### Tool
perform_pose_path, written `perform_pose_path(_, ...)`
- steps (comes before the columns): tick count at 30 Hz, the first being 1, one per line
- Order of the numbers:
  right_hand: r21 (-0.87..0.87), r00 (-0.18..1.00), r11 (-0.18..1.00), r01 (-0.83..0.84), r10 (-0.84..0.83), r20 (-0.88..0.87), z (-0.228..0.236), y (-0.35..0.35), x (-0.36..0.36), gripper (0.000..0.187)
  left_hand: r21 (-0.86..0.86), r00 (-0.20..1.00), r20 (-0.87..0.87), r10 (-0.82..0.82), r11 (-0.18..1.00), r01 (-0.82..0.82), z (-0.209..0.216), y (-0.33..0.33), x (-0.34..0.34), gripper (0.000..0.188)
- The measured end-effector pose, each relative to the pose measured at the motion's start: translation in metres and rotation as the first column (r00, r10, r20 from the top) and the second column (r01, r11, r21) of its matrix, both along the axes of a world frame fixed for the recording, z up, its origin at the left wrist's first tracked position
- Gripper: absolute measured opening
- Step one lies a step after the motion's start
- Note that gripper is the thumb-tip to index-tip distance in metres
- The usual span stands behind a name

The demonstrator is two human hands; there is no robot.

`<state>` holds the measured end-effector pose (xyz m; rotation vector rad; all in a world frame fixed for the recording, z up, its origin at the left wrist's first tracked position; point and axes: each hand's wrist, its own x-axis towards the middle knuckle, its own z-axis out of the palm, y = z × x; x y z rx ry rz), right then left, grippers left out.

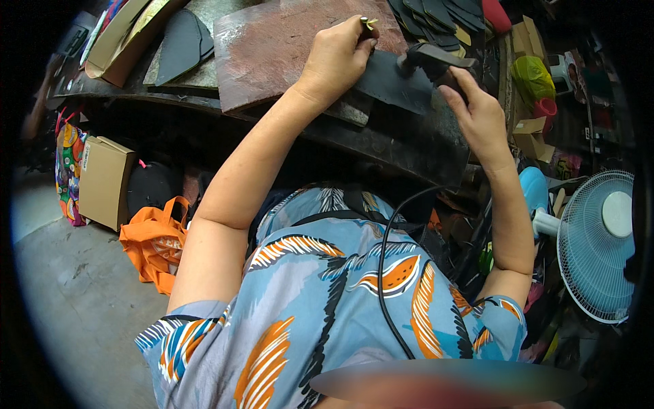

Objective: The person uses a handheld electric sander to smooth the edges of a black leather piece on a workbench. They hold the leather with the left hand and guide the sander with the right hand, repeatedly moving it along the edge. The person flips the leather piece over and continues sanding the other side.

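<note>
My left hand [334, 61] is closed near the far edge of the bench, pinching a small piece with a pale yellow end [369, 27]; most of it is hidden by the fingers. My right hand [478, 117] grips a dark hammer [441, 57], its handle mostly covered by the fingers. The hammer's head is tilted over a black sheet [398, 87] on the bench; I cannot tell whether they touch. Under and beside my left wrist lies a worn reddish-brown board [262, 51].
Black cut pieces lie at the left [178, 49] and in a pile [436, 17] at the far right. A long open cardboard box [122, 44] stands far left. An orange bag [151, 235] and a carton [103, 180] sit left below the bench. A fan [598, 238] stands close on my right.
</note>
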<state>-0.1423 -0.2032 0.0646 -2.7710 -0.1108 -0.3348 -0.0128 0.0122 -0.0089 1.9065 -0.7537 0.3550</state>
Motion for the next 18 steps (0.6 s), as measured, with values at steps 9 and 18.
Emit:
perform_pose_path(9, -0.059, 0.980, 0.990, 0.132, -0.139, -0.141, -0.007, 0.002, 0.005, 0.047, -0.056, 0.984, -0.173, -0.037, 0.998, 0.028, 0.001, 0.000, 0.005, 0.014)
perform_pose_path(18, 0.046, 0.995, 0.995, 0.092, -0.090, -0.051, 0.010, 0.010, 0.009, 0.044, -0.036, 0.983, -0.181, -0.008, 0.999, 0.002, 0.006, -0.003, 0.002, 0.016)
